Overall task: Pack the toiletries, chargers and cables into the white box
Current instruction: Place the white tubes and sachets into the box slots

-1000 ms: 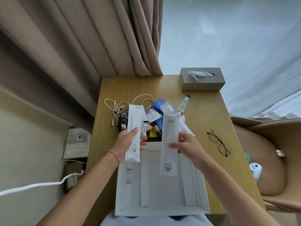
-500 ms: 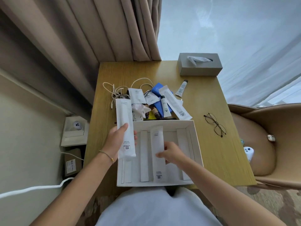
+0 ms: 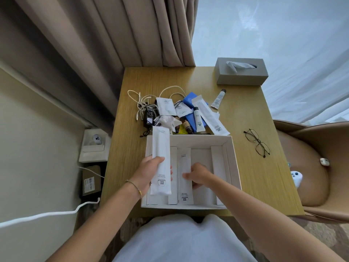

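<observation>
The white box (image 3: pixel 231 157) lies open on the wooden table (image 3: pixel 251 188), split by upright dividers. My left hand (image 3: pixel 149 174) grips a long white sachet (image 3: pixel 160 148) over the box's left side. A second long white sachet (image 3: pixel 184 188) lies flat in a middle slot, and my right hand (image 3: pixel 198 175) rests on it with curled fingers. Behind the box sits a pile: white cables (image 3: pixel 140 99), a black charger (image 3: pixel 149 115), small white sachets (image 3: pixel 166 106), a blue packet (image 3: pixel 190 100), small bottles (image 3: pixel 188 126) and another long sachet (image 3: pixel 209 116). A small tube (image 3: pixel 218 99) lies apart.
A grey tissue box (image 3: pixel 241 73) stands at the table's far right corner. Glasses (image 3: pixel 257 142) lie right of the white box. A tan chair (image 3: pixel 309 167) with small white gadgets is on the right. Curtains hang behind; boxes sit on the floor at left.
My right hand has laid its sachet down into a middle slot of the box. My left hand has brought its sachet lower, over the box's left side.
</observation>
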`<state>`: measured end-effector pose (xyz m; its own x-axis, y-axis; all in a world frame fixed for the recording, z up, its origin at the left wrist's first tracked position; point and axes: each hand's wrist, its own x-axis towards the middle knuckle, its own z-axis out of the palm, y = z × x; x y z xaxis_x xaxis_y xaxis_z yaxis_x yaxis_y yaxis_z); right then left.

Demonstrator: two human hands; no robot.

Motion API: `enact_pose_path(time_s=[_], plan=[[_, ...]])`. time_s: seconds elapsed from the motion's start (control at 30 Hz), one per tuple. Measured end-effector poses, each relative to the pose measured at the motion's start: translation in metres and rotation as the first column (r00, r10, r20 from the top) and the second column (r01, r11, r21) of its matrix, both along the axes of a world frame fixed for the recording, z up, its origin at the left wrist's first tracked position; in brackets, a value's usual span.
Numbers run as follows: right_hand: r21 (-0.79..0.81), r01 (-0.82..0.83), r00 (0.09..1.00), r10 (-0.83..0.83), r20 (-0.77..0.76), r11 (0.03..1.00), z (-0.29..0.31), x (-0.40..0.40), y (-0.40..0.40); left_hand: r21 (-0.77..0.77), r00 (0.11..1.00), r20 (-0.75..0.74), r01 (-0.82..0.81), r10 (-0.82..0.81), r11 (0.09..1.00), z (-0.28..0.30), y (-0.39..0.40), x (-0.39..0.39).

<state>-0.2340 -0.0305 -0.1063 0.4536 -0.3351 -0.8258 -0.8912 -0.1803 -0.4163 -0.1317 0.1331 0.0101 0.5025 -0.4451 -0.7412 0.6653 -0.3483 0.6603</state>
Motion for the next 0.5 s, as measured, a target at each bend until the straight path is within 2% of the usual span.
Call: enact_pose_path(time_s=[0.07, 0.13, 0.23, 0.4, 0.5], plan=[[-0.159, -0.141, 0.99, 0.136, -0.043, 0.977, -0.003, -0.003, 0.0, 0.038, 1.0, -0.01, 0.022, -0.021, 0.999, -0.004, -0.003, -0.005], [-0.32, -0.273, 0.962, 0.261, -0.083, 0.907, -0.002, -0.005, 0.0, 0.076, 0.999, -0.016, 0.053, -0.052, 0.996, -0.009, -0.008, -0.01], [-0.399, -0.336, 0.941, 0.324, -0.099, 0.853, 0.009, -0.004, -0.002, 0.115, 0.993, -0.013, 0.12, -0.119, 0.986, -0.016, -0.019, -0.018], [-0.422, -0.154, 0.979, 0.197, 0.059, 0.893, 0.055, -0.014, -0.035, 0.148, 0.981, -0.034, 0.195, -0.192, 0.97, -0.031, -0.039, -0.034], [-0.459, -0.064, 0.974, 0.155, 0.163, 0.886, 0.085, -0.026, -0.052, 0.209, 0.946, 0.003, 0.318, -0.326, 0.925, -0.045, -0.049, -0.041]])
